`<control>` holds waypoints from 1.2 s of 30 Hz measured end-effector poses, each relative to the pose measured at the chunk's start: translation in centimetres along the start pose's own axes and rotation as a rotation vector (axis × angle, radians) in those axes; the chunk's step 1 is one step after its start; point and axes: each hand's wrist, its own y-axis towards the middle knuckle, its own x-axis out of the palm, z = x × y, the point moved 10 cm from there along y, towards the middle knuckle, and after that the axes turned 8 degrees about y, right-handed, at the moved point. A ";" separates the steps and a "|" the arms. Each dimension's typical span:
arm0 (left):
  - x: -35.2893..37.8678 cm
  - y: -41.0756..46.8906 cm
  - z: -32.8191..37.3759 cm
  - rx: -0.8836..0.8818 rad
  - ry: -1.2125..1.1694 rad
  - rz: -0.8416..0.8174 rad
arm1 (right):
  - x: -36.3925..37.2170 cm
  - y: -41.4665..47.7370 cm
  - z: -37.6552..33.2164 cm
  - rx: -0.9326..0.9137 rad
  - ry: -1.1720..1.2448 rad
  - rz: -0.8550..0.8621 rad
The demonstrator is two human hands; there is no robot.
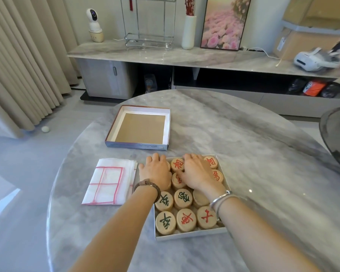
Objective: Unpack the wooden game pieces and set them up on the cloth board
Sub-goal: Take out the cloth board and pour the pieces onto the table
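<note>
An open shallow box (190,235) of round wooden game pieces (183,198), marked in red or green characters, sits on the marble table in front of me. My left hand (155,172) lies palm down over the pieces in the box's far left corner, fingers bent down around them. My right hand (196,173) covers the pieces at the far middle, its fingers curled over them too. Fingertips of both hands are hidden. The folded white cloth board (110,181) with red lines lies left of the box, untouched.
The empty box lid (137,146) lies upside down farther back on the round table (263,154). A dark rounded object (336,134) juts in at the right edge. Behind the table are a low sideboard, a vase, a picture and curtains.
</note>
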 end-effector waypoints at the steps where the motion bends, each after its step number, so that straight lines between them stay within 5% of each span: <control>1: 0.1 0.3 0.0 -0.008 0.013 -0.021 | 0.2 0.6 -0.1 0.017 -0.014 -0.011; 14: 0.2 2.0 -1.0 -0.160 -0.034 -0.161 | 1.1 3.5 0.5 0.187 0.079 -0.092; 21: 0.3 2.4 -0.9 -0.143 0.030 -0.083 | -3.0 1.8 1.9 0.219 0.223 0.138; 28: -2.0 1.5 -0.4 -0.140 -0.040 0.048 | -6.9 -2.1 12.6 0.560 0.312 0.347; 31: -4.1 1.3 0.9 -0.139 -0.190 0.081 | -4.9 -3.1 15.3 0.640 0.312 0.261; 36: -3.9 0.5 8.9 0.102 -0.289 0.005 | -3.5 -2.9 15.5 0.562 0.311 0.113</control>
